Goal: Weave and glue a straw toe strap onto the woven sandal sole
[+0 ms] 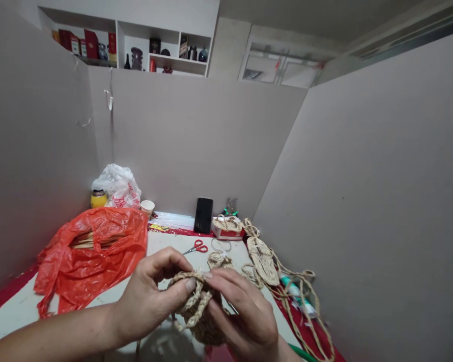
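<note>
My left hand and my right hand meet low in the middle of the view, both closed on a small woven straw piece made of braided cord. The left thumb and forefinger pinch its top braid. The right fingers press on its right side and cover part of it. Another small woven straw piece lies on the table just beyond the hands.
An orange-red plastic bag with straw sticks lies at the left. Red-handled scissors, a black phone, a paper cup, a white bag and a yellow jar stand further back. Woven straw sandals with loose cords trail right. Grey partition walls enclose the table.
</note>
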`<state>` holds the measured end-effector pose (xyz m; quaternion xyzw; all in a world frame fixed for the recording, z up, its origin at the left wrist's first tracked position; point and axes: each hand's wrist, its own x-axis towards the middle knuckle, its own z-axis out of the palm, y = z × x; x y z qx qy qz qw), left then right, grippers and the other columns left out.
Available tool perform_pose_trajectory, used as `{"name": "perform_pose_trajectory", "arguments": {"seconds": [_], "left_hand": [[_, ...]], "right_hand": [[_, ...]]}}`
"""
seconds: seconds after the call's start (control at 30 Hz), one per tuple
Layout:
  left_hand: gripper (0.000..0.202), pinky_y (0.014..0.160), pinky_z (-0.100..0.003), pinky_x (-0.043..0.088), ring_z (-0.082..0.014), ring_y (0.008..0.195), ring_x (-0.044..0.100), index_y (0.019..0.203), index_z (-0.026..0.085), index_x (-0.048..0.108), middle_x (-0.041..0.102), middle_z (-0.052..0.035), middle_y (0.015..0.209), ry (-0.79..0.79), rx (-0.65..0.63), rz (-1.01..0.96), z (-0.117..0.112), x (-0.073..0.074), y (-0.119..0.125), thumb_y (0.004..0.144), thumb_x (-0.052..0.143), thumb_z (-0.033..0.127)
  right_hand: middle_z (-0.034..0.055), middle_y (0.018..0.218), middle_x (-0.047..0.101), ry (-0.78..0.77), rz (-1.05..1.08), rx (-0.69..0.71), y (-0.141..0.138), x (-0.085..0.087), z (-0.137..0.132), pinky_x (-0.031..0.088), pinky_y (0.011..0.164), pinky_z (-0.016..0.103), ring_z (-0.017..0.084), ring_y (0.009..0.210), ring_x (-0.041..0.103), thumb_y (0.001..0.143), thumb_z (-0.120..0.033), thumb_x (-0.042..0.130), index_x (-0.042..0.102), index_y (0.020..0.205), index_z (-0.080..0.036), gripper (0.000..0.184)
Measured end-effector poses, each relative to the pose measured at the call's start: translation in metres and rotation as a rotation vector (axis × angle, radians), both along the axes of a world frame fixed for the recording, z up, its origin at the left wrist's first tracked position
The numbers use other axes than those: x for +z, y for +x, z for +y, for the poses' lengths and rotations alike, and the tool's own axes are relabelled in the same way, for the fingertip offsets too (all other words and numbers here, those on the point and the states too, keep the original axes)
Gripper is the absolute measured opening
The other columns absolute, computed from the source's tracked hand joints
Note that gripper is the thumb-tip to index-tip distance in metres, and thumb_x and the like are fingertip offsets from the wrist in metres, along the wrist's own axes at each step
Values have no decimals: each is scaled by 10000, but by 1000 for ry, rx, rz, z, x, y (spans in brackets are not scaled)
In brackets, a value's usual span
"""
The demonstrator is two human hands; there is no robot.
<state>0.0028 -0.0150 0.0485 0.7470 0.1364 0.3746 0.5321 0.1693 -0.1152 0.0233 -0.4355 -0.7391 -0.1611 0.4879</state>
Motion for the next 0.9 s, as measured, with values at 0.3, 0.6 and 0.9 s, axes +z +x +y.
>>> {"name": "perform_pose_trajectory", "arguments": {"seconds": [0.3,0.6,0.9], "left_hand": [[130,621,-221,433,-100,672,494,828,183,499,515,34,739,110,18,114,5,6,-3,789,621,161],[96,646,-229,454,-109,699,507,851,196,487,501,24,759,311,39,86,5,-2,-6,844,584,196],[44,641,-227,461,-112,696,520,864,191,513,525,4,774,364,36,57,2,-3,-9,868,557,189]], "right_hand": [[43,899,704,-7,234,26,-2,-10,0,572,733,297,183,800,686,803,-29,577,575,1078,-251,353],[39,975,713,-50,197,62,-1,-5,-2,563,791,285,175,867,683,794,-6,563,588,1167,-257,450],[33,837,726,-229,452,59,-7,-9,-2,564,623,238,169,711,693,829,-124,579,659,1007,-256,236]]}}
